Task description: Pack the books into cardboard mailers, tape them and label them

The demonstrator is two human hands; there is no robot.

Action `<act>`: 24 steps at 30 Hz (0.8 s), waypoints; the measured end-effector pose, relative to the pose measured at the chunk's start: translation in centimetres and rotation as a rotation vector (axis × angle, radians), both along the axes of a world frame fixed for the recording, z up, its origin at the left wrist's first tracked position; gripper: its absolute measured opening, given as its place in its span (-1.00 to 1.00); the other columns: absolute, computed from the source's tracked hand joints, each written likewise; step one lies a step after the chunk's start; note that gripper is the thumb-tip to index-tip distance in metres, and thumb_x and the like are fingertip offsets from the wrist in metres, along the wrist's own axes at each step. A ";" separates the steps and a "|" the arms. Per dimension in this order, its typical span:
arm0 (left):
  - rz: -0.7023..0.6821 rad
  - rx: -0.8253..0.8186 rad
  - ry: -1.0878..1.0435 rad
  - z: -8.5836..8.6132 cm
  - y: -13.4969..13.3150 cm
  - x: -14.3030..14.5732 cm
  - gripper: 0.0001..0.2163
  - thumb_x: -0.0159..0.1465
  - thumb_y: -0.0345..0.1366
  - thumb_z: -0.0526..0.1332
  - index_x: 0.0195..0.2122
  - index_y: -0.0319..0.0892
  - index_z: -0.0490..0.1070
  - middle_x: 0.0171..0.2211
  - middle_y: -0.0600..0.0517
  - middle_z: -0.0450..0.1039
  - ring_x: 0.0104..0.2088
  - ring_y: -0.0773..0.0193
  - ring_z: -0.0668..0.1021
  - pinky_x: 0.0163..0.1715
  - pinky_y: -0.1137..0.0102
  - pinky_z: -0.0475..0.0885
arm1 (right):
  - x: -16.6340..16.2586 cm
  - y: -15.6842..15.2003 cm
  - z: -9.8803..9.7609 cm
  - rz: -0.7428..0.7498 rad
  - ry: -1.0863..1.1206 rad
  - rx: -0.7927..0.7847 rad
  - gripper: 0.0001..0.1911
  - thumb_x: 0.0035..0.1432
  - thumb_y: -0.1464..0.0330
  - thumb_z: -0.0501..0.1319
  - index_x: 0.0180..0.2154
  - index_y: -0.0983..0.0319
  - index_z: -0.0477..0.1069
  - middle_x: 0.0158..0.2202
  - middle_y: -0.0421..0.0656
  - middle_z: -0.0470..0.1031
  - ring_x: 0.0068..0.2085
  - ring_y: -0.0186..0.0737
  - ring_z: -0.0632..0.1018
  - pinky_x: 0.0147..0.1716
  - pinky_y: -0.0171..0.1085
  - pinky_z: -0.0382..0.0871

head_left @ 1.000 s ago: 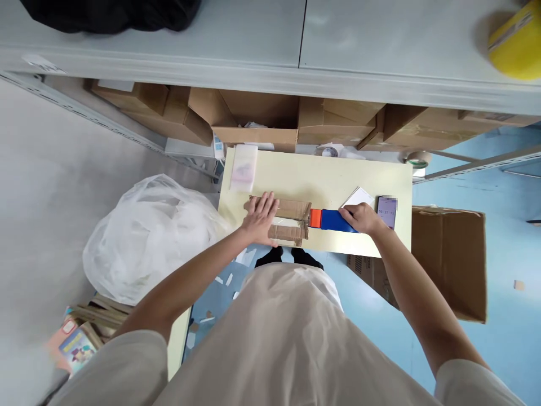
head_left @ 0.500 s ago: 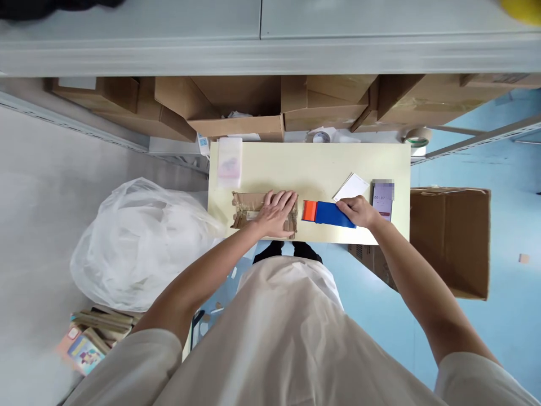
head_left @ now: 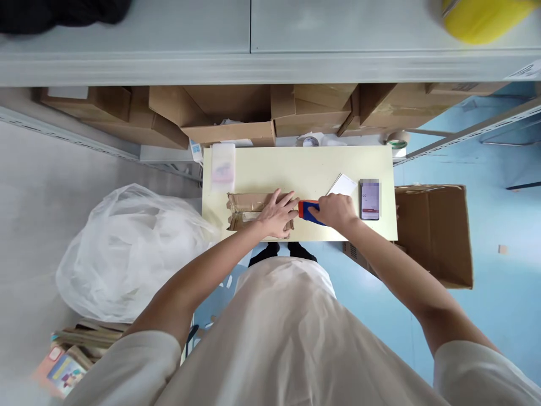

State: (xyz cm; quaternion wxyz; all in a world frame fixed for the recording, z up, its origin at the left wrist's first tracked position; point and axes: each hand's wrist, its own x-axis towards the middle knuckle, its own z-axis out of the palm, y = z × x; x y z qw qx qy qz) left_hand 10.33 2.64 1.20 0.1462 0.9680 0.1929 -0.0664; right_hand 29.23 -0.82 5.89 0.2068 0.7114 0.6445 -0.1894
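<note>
My left hand (head_left: pixel 276 215) lies with spread fingers on the right part of a flattened brown cardboard piece (head_left: pixel 245 201). This cardboard has torn, ragged ends and a pale label (head_left: pixel 251 216) on it. Just to the right, my right hand (head_left: pixel 336 211) is closed on a blue-and-orange oblong object (head_left: pixel 311 214) and covers its right part; its exact kind I cannot make out. The object's orange end is close to my left fingertips; whether they touch is unclear. White paper (head_left: pixel 343 185) lies behind my right hand, and a phone (head_left: pixel 369 200) lies to its right.
The pale table (head_left: pixel 291 169) stands below a grey shelf (head_left: pixel 169 67). Cardboard boxes (head_left: pixel 230 134) and tape rolls (head_left: pixel 310 141) line its back. A translucent bag (head_left: pixel 135 254) and books (head_left: pixel 65 369) are on the left; a large open carton (head_left: pixel 435 237) is on the right.
My right hand has moved left with the blue-and-orange object, bringing it up to my left hand, and covers more of it. My left fingers have spread wider. The view has shifted slightly.
</note>
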 end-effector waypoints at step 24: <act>0.952 -0.184 -0.329 -2.5 -0.9 -14.5 -0.14 0.22 0.07 0.07 0.33 -0.33 -0.37 0.34 -0.30 -0.55 0.31 -0.16 -0.33 0.21 -0.15 -0.24 | -2.5 -10.1 -12.7 -0.436 0.181 0.259 -0.61 0.22 0.37 -0.06 0.03 0.37 0.25 -0.29 0.05 0.47 -0.23 -0.02 0.50 -0.22 -0.13 0.30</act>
